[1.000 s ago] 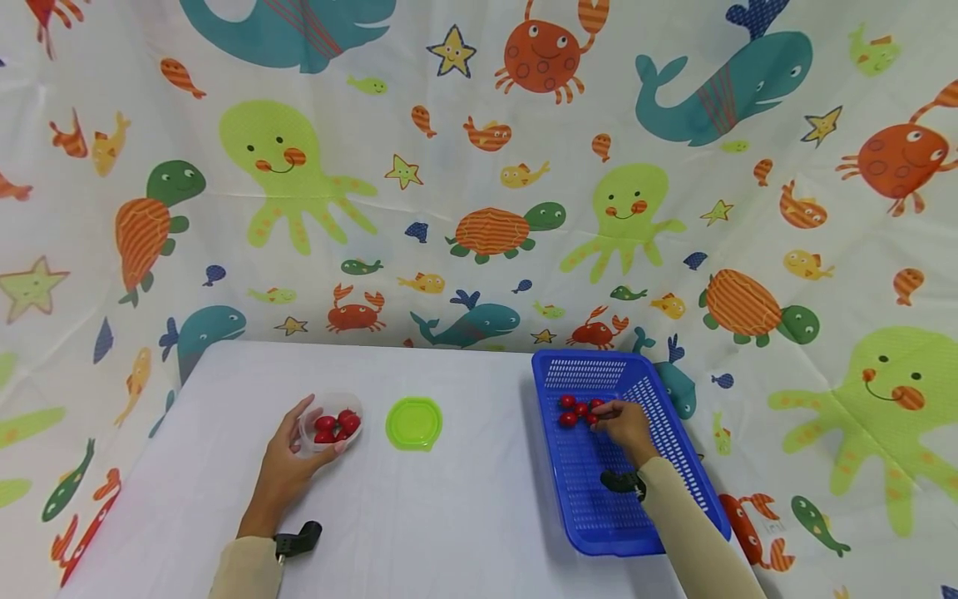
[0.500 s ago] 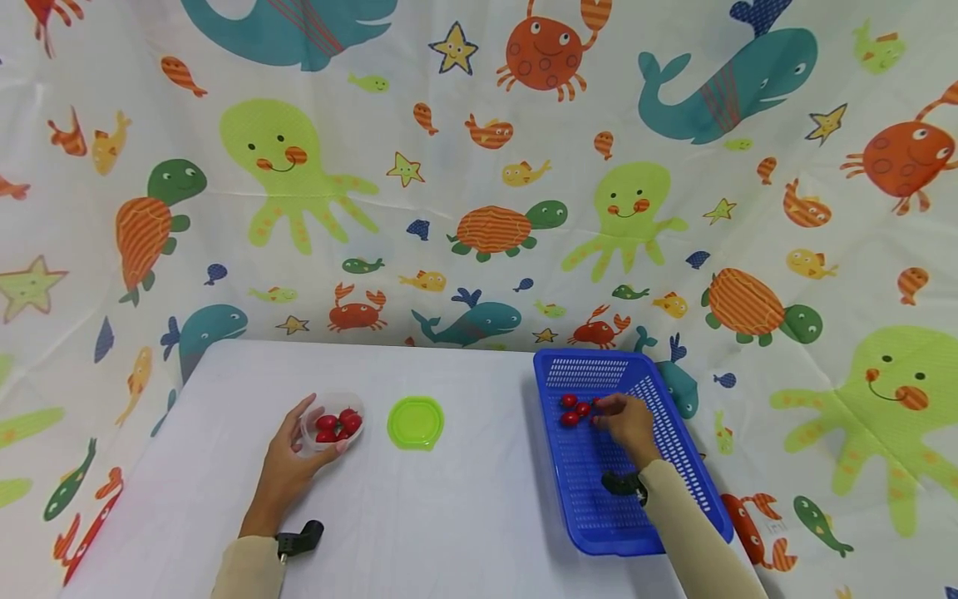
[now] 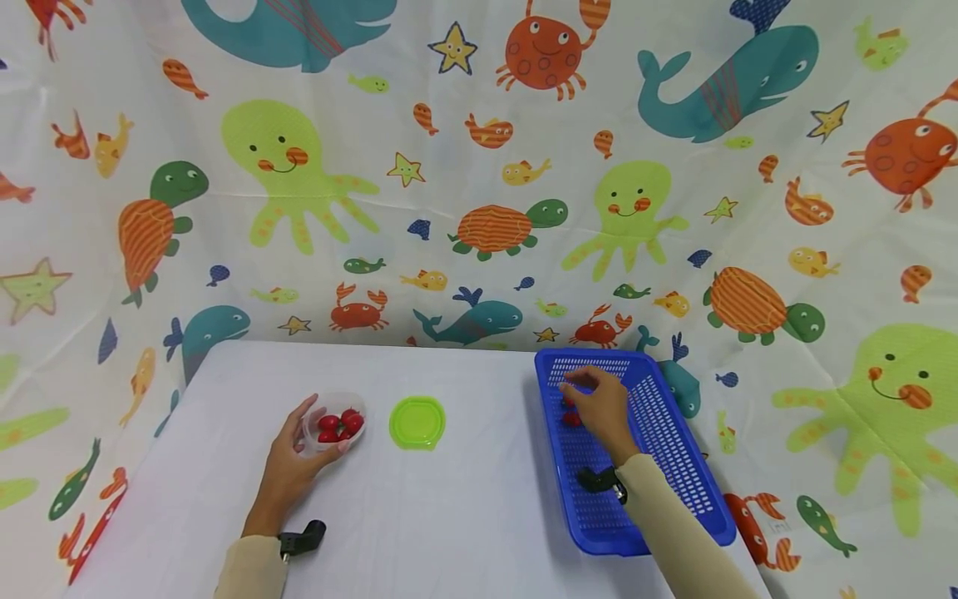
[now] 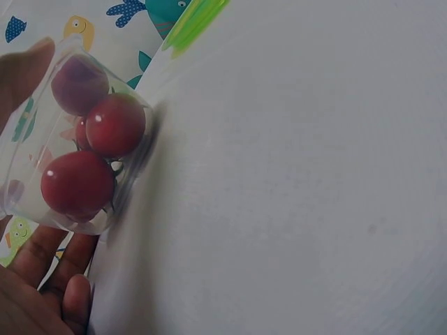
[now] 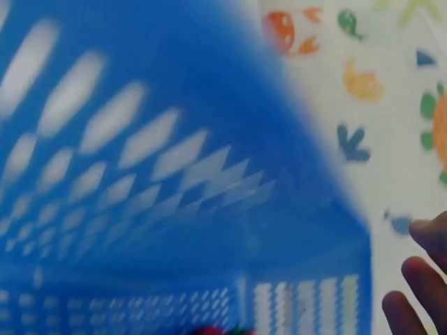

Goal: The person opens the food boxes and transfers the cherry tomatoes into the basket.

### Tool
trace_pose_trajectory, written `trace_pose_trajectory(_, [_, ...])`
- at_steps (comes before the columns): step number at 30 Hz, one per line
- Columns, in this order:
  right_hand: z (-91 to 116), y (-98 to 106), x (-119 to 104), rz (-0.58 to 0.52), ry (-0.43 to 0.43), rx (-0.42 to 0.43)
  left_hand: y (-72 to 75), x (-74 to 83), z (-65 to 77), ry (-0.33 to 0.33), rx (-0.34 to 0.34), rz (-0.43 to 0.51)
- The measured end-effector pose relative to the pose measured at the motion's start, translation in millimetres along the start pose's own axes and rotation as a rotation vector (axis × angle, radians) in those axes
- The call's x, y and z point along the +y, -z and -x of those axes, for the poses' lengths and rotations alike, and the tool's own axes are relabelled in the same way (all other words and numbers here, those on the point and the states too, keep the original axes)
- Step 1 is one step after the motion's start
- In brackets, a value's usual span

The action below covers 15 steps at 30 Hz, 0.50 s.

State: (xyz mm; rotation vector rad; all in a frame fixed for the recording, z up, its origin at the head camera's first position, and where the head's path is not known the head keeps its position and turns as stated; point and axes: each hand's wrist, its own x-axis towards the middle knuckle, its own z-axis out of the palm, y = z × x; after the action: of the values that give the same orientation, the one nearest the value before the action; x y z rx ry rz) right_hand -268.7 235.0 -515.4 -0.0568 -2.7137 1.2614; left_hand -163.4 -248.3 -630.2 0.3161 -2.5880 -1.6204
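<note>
The left hand [image 3: 294,460] is holding a clear container [image 3: 338,401] on the white table [image 3: 479,491], its thumb and curved fingers clasping opposite sides. Several red tomatoes [image 4: 78,183] are sitting inside, between thumb and fingers. The green lid [image 3: 417,423] is lying flat just beyond the left thumb tip, apart from it, on the side towards the other hand.

The right hand [image 3: 601,409] is reaching into the blue basket [image 3: 599,534], with its fingers bending over and its fingertips showing apart from one another in the right wrist view. That view is blurred and catches them only at its edge, so whether thumb and forefinger are pinching anything is not clear. More tomatoes in the basket [image 3: 572,419] are lying just beneath those fingertips, partly hidden by the hand.

The step in hand seems to be picking from this small cluster. If the fingertips are holding nothing, the next move is calling for a light pinch around one tomato without knocking its neighbours, with the left fingers steadying the container.
</note>
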Motion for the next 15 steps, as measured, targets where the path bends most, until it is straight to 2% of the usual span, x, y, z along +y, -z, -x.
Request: trace_pose_trajectory(15, [12.2,-31.1,-68.7,-0.086,0.144,-0.093,0.4,-0.9,-0.6,0.003,-0.006,0.0])
